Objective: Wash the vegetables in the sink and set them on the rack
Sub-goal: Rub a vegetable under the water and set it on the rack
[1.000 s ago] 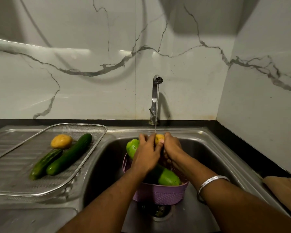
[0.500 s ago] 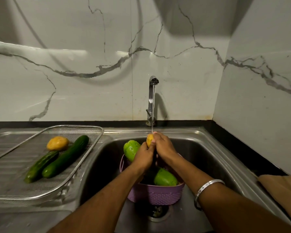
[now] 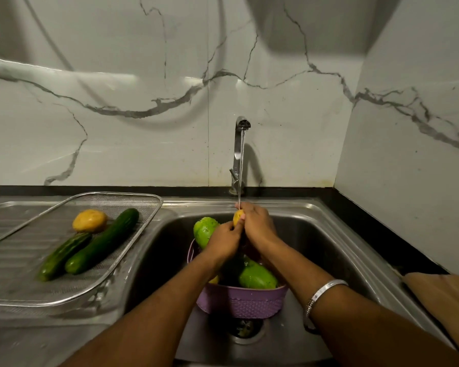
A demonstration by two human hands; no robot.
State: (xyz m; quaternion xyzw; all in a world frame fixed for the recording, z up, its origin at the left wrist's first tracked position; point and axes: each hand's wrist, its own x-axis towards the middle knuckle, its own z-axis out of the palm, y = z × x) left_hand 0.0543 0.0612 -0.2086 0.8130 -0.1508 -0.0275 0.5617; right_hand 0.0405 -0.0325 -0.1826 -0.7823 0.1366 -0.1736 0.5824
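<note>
Now two cucumbers (image 3: 90, 245), one yellow vegetable (image 3: 89, 221) on rack (image 3: 133, 250)

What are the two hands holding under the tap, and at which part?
Both hands hold one small yellow vegetable under the water stream. The left hand grips its lower end; the right hand wraps its right side. Only its upper left part shows.

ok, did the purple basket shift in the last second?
No. The basket stays put, its front wall just behind the sink drain as before.
</note>
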